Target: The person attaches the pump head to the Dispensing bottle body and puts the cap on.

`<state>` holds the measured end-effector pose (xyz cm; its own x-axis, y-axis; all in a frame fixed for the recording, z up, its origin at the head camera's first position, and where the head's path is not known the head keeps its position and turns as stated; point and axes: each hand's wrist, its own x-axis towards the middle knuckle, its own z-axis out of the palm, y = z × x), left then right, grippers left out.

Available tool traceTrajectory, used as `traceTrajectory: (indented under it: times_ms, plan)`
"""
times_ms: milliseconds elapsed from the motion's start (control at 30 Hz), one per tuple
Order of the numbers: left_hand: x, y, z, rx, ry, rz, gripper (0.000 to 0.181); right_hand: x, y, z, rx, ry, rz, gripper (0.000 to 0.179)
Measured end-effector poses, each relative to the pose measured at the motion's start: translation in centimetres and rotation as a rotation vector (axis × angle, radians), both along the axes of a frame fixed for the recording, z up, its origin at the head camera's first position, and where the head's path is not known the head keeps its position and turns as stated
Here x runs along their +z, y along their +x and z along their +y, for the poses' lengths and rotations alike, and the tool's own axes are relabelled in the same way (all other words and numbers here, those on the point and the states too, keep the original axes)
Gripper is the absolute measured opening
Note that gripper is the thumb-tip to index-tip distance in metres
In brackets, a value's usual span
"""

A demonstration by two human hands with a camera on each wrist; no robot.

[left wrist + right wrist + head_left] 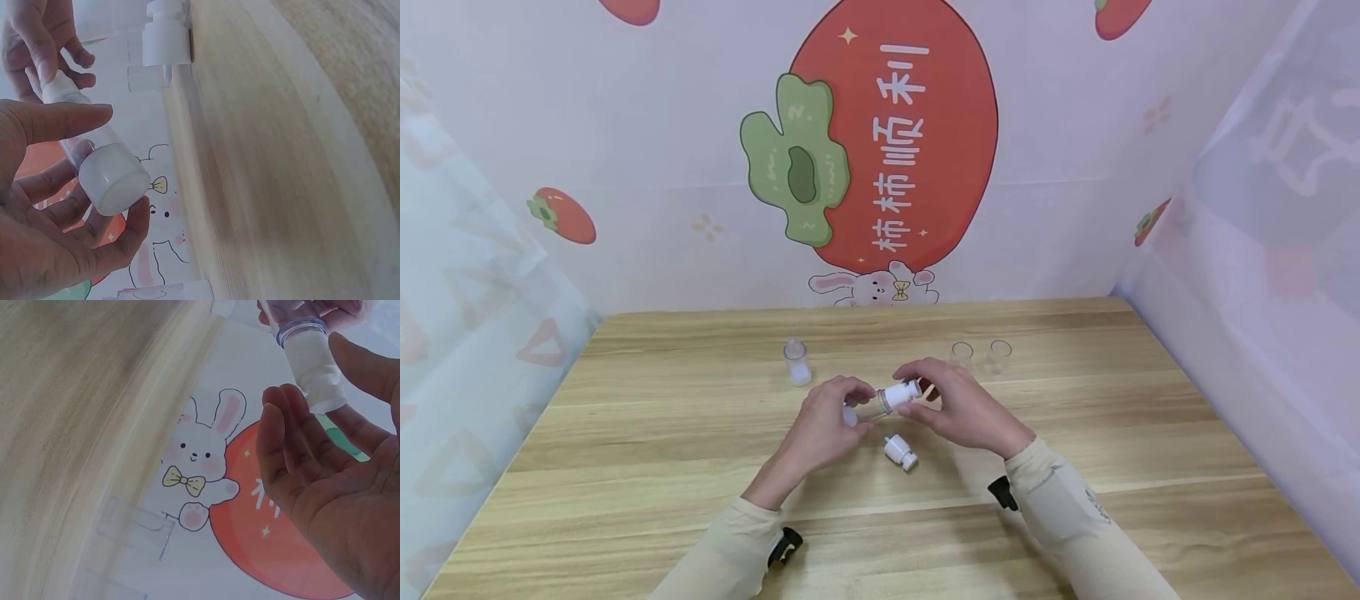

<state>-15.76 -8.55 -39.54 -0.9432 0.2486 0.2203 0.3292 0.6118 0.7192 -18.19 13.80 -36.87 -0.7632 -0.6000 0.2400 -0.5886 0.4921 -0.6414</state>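
Both hands hold one small clear pump bottle [872, 407] tilted above the table. My left hand [831, 421] grips its clear body near the white base [114, 180], thumb across one side and fingers curled under. At the other end, the white pump top [312, 362] lies between the thumb and fingers of my right hand [958, 404]. A bluish-clear ring [301, 330] shows where the top meets the body. Below the hands, a second white pump top [901, 452] lies loose on the wood.
Another clear bottle with a white lower part [798, 364] stands at the back left. Two clear cylindrical caps, a left one [962, 357] and a right one [999, 357], stand behind my right hand. A printed cloth [1060, 233] rises at the table's [662, 450] back edge.
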Motion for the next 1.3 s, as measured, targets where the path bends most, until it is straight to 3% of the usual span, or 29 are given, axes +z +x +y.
traceTrajectory:
  times_ms: [233, 600, 900, 1300]
  plan:
    - [-0.14, -0.04, -0.08, -0.009, 0.008, 0.0, 0.035, -0.15, -0.09, -0.07, 0.011, 0.008, 0.022, 0.027]
    - [-0.14, 0.02, -0.18, -0.006, 0.001, 0.006, 0.035, -0.19, -0.18, -0.5, -0.025, 0.023, -0.023, 0.016]
    - [-0.2, 0.03, -0.2, -0.001, 0.001, 0.005, 0.035, 0.05, -0.04, -0.4, -0.063, 0.035, -0.048, 0.028]
    - [-0.29, 0.01, -0.12, -0.012, 0.01, 0.007, 0.034, -0.09, -0.07, -0.04, -0.006, 0.021, 0.008, 0.028]
